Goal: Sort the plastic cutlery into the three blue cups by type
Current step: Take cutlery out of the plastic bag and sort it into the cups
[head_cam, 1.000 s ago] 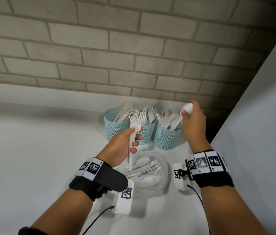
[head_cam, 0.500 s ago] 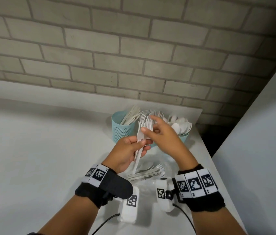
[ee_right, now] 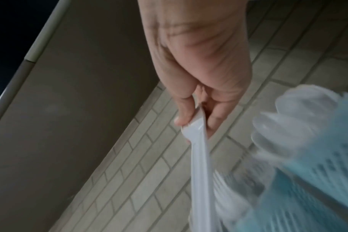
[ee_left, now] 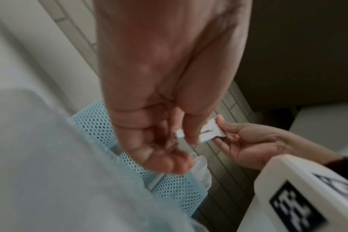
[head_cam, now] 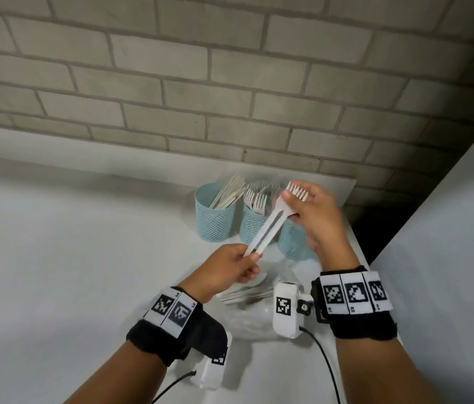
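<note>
A pale brick wall (head_cam: 230, 83) is running behind a white counter (head_cam: 55, 258), and a grey panel is closing in the right side. In the head view the person is holding a small bunch of white plastic forks (head_cam: 267, 228) slantwise above the counter: the right hand (head_cam: 314, 217) is gripping the bunch at the neck, fingers curled round it just below the tines, while the left hand (head_cam: 227, 269) is pinching the handle ends between thumb and fingertips. How many forks are in the bunch cannot be told. This view alone is showing the three blue cups in a row at the back of the counter: the left cup (head_cam: 213, 220) is holding flat knife-like pieces, the middle cup (head_cam: 254, 225) is holding forks with tines up, and the right cup (head_cam: 294, 243) is sitting partly hidden behind the bunch and the right hand. It is also showing a clear container (head_cam: 247, 319) with a few more white pieces lying in it, between the two wrists. The left wrist view is showing what the head view is not: the thumb and finger closed on the squared handle ends, with the mesh walls of two cups below. The right wrist view, blurred, is showing the long handles running down from the closed fingers (ee_right: 185, 113), and rounded spoon bowls (ee_right: 288, 122) standing above a blue cup's rim.
</note>
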`<act>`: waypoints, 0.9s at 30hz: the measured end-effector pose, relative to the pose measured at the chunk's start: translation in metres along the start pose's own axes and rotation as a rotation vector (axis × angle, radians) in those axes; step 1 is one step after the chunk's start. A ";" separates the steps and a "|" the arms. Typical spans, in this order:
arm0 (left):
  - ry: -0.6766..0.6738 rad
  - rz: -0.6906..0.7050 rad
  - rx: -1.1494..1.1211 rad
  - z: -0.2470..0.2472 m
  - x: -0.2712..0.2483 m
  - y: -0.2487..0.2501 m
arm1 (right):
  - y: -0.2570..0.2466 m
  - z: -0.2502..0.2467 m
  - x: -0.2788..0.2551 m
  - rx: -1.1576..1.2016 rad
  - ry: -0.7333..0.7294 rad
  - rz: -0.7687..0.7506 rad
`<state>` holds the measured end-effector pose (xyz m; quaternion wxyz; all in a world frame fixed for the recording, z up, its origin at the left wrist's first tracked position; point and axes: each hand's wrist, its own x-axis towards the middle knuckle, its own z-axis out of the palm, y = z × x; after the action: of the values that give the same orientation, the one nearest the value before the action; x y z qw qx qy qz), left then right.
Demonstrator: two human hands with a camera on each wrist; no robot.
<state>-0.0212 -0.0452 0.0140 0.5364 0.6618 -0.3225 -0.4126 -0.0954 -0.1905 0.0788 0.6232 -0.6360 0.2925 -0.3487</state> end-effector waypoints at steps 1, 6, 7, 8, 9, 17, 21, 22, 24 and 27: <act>0.015 -0.031 0.123 -0.001 0.000 -0.003 | -0.005 -0.007 0.007 -0.009 0.094 -0.078; -0.090 -0.094 0.897 -0.004 -0.002 -0.014 | -0.015 -0.011 0.026 -0.054 0.290 -0.431; -0.116 -0.110 0.921 -0.001 -0.003 -0.017 | -0.012 -0.006 0.030 -0.042 0.284 -0.453; -0.132 -0.119 0.946 0.001 -0.003 -0.018 | -0.007 0.000 0.035 -0.033 0.280 -0.462; -0.133 -0.123 0.972 0.003 -0.003 -0.019 | -0.001 0.007 0.040 -0.033 0.279 -0.465; -0.105 -0.125 1.014 0.005 0.000 -0.026 | 0.047 0.037 0.060 -0.630 0.096 -0.287; -0.075 -0.071 0.970 0.001 -0.004 -0.029 | 0.042 0.037 0.051 -0.865 -0.037 -0.310; -0.067 -0.066 0.949 0.000 -0.005 -0.029 | 0.037 0.036 0.045 -0.843 -0.007 -0.365; -0.061 -0.062 0.935 -0.002 -0.007 -0.029 | 0.028 0.031 0.025 -0.773 0.078 -0.466; -0.044 -0.059 0.966 -0.002 -0.007 -0.031 | 0.026 0.023 -0.010 -0.767 -0.028 -0.449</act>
<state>-0.0231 -0.0314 -0.0151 0.1489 0.8351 -0.4697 -0.2446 -0.0806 -0.1700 0.0524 0.2547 -0.8737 0.2469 -0.3330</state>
